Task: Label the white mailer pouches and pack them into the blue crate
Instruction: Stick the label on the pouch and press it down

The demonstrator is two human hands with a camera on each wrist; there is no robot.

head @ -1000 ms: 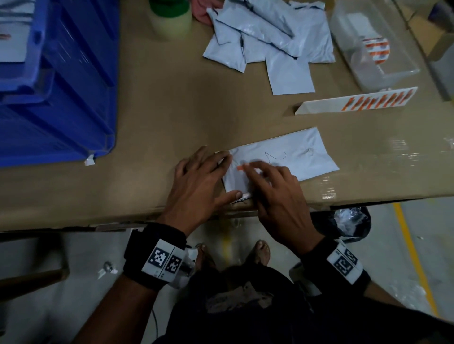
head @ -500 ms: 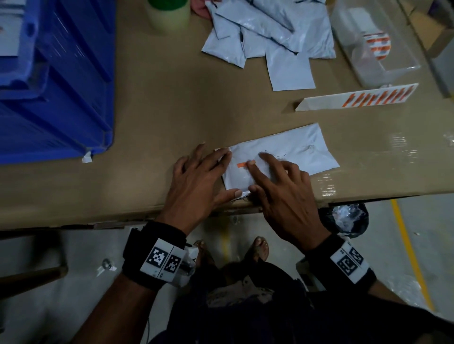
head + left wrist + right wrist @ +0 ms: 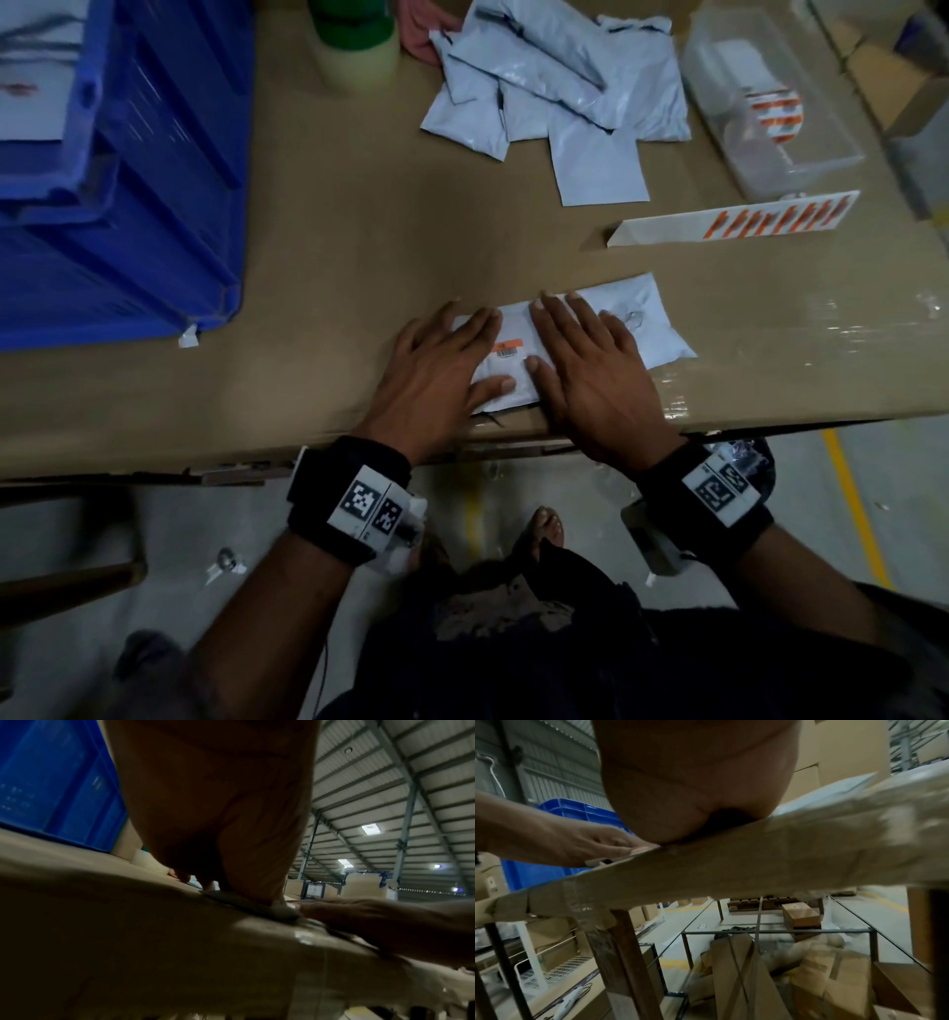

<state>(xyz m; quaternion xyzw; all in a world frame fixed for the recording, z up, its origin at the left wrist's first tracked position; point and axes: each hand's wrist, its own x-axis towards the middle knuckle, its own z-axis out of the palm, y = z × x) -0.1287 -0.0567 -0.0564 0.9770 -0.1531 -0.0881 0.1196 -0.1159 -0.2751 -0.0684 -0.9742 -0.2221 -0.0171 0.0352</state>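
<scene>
A white mailer pouch point(image 3: 642, 321) lies flat near the table's front edge. An orange-topped barcode label point(image 3: 507, 349) sits on its left part. My left hand point(image 3: 441, 360) lies flat on the pouch's left end with straight fingers. My right hand point(image 3: 590, 360) presses flat on the pouch just right of the label. The blue crate point(image 3: 128, 205) stands at the left. A pile of unlabelled white pouches point(image 3: 560, 92) lies at the back. In the left wrist view my left hand point(image 3: 231, 841) rests on the pouch point(image 3: 246, 904).
A white label strip point(image 3: 734, 223) with orange labels lies behind the pouch. A clear plastic box point(image 3: 770, 103) holding a label roll stands at the back right. A green-capped container point(image 3: 359, 41) stands at the back, with another person's hand point(image 3: 421, 36) beside it.
Both hands have spread flat over the pouch. The right hand slid forward and to the right, uncovering the label between the two hands.
</scene>
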